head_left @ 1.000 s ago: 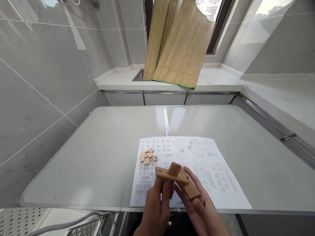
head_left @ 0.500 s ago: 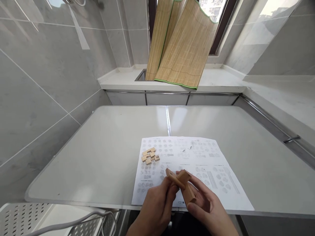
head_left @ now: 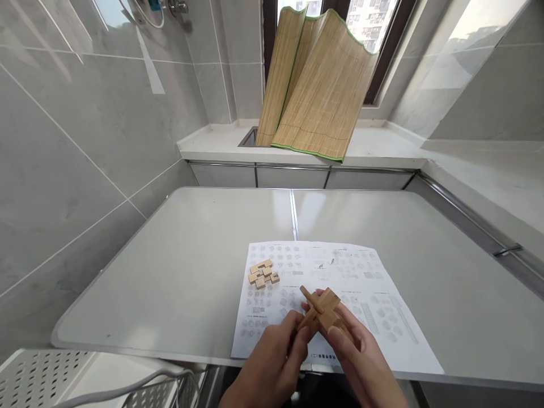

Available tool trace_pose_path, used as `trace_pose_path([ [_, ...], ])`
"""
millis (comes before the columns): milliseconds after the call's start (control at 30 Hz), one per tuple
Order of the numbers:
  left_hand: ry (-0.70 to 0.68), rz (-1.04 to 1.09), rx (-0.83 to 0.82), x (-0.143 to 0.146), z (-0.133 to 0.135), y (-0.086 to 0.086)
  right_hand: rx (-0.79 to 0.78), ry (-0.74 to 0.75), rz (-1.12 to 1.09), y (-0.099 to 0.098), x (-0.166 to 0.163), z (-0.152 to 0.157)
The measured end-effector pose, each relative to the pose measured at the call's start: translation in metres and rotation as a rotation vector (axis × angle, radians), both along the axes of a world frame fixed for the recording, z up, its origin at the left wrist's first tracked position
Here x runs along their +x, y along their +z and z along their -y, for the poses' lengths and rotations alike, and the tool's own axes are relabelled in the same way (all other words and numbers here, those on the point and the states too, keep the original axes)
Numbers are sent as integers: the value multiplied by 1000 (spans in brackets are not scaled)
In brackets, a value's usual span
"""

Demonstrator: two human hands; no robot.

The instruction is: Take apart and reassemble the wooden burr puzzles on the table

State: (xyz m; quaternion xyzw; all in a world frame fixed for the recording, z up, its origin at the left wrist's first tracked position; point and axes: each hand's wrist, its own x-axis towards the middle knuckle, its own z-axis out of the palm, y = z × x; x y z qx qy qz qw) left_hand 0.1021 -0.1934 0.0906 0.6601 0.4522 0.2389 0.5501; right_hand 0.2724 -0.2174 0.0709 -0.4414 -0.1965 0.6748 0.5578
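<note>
Both my hands hold a wooden interlocking puzzle [head_left: 326,309], made of crossed notched bars, above the lower part of a printed sheet [head_left: 340,266]. My left hand [head_left: 276,354] pinches its left side between thumb and finger. From the right, my right hand [head_left: 361,345] closes round the puzzle with the thumb on its near face; some fingers are hidden behind the wood. Several loose notched wooden pieces [head_left: 263,273] lie close together on the sheet's upper left, one with a dark mark. Small diagrams cover the sheet.
The sheet lies on a pale folding table [head_left: 191,255] with a metal centre seam. Behind it, a bamboo mat [head_left: 323,90] leans on a white counter [head_left: 212,148] before the window. At lower left are a white perforated basket [head_left: 42,374] and a grey cable [head_left: 127,391].
The puzzle has turned in my hands, and its crossed bars now show from another side. My left fingers have shifted along it. The camera view has tilted slightly upward.
</note>
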Motion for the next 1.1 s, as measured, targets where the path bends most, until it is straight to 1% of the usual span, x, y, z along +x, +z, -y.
trace_pose_path([
  [100, 7, -25, 13, -1, -1, 2, -1, 0, -21, 1, -2, -1],
  [300, -25, 29, -12, -6, -6, 8, 39, 17, -63, -2, -10, -5],
  [433, -32, 19, 22, -6, -9, 5, 37, 28, -96, -3, -9, -4],
  [500, -3, -9, 55, -3, -11, 1, 21, 27, -105, -5, -7, -5],
  [600, 50, -88, 153, 4, -15, -5, 15, 28, -141, -10, 0, -10],
  [700, 70, -124, 242, 5, -21, -10, 5, -5, -154, -20, 18, -23],
  [733, 90, -134, 272, 3, -24, -12, 11, -33, -126, -23, 28, -28],
  [800, 172, -172, 349, -5, -30, -20, 19, -62, 11, -29, 51, -42],
  [900, 337, -248, 498, -23, -39, -37, -30, -155, 312, -37, 93, -65],
  [1000, 475, -330, 587, -40, -48, -56, -13, -249, 621, -46, 128, -87],
  [1100, 550, -385, 649, -52, -56, -72, -75, -240, 891, -53, 149, -103],
])
